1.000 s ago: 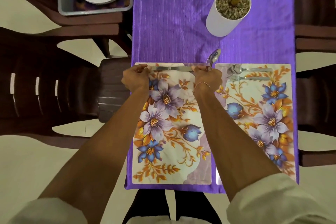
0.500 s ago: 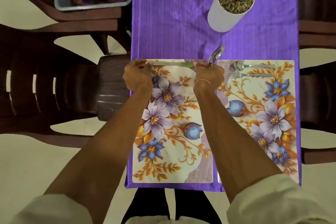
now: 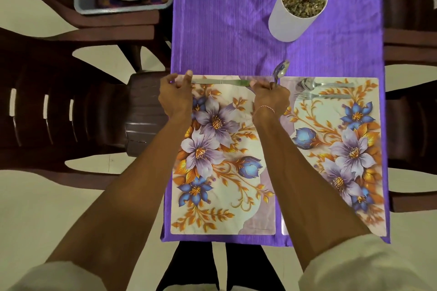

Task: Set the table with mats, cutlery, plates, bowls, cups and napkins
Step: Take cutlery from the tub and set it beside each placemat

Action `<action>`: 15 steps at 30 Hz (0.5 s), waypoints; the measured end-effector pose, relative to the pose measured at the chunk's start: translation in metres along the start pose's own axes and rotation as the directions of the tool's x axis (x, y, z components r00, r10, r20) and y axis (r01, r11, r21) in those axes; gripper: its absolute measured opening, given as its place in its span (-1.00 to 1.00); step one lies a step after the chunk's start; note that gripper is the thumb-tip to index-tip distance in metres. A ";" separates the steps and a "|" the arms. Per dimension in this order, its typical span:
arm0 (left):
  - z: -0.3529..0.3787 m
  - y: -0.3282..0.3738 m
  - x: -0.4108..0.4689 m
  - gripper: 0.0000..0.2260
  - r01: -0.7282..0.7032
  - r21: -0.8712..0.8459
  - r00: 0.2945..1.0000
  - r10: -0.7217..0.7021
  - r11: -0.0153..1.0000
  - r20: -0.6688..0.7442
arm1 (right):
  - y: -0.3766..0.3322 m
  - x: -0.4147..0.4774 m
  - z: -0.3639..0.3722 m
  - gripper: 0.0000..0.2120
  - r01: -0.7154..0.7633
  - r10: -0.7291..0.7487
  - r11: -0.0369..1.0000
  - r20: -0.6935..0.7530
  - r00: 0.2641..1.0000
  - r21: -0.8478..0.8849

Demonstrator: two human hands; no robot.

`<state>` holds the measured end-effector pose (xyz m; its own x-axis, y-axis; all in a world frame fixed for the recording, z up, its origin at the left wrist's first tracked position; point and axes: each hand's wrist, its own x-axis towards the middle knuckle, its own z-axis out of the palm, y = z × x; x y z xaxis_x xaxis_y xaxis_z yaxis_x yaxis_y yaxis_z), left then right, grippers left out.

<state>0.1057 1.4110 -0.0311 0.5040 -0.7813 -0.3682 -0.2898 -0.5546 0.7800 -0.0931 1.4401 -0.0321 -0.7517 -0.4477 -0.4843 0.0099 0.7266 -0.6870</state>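
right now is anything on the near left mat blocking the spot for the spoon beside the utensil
Nothing visible does. The mat below the silver utensil is bare; only the left hand and the right hand, gripping the spoon, are there.

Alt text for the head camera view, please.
From above, a person's left hand and right hand sit at the ends of a steel table knife lying along the far edge of a floral rectangular placemat on a purple tablecloth; the right hand also grips a steel spoon. The neighbouring floral placemat holds a spoon and fork.
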 end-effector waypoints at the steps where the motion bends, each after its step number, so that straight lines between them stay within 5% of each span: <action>1: -0.004 0.000 -0.010 -0.64 -0.022 -0.011 1.000 0.022 1.000 0.005 | 0.001 -0.006 -0.003 -0.73 0.005 -0.005 1.000 0.009 1.000 0.008; 5: -0.021 -0.014 -0.064 -0.78 -0.054 0.041 0.972 0.043 0.998 0.231 | 0.010 -0.055 -0.017 -0.67 0.046 -0.053 0.998 0.148 0.987 0.048; 8: -0.033 -0.033 -0.111 -0.81 0.032 -0.012 0.803 -0.019 0.999 0.596 | 0.030 -0.100 -0.030 -0.53 0.036 -0.066 0.993 0.274 0.959 0.113; 11: -0.047 -0.047 -0.153 -0.77 0.163 -0.047 0.646 -0.071 0.985 0.760 | 0.052 -0.132 -0.035 -0.47 -0.050 -0.005 0.982 0.293 0.956 0.181; 15: -0.066 -0.065 -0.176 -0.76 -0.086 -0.021 0.606 0.069 0.996 0.792 | 0.071 -0.161 -0.039 -0.63 -0.054 -0.016 0.950 0.220 0.975 0.309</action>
<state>0.0896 1.6037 0.0161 -0.3590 -0.7391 -0.5700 -0.3146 -0.4792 0.8194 0.0030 1.5839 0.0183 -0.5883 -0.5632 -0.5803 0.2532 0.5532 -0.7936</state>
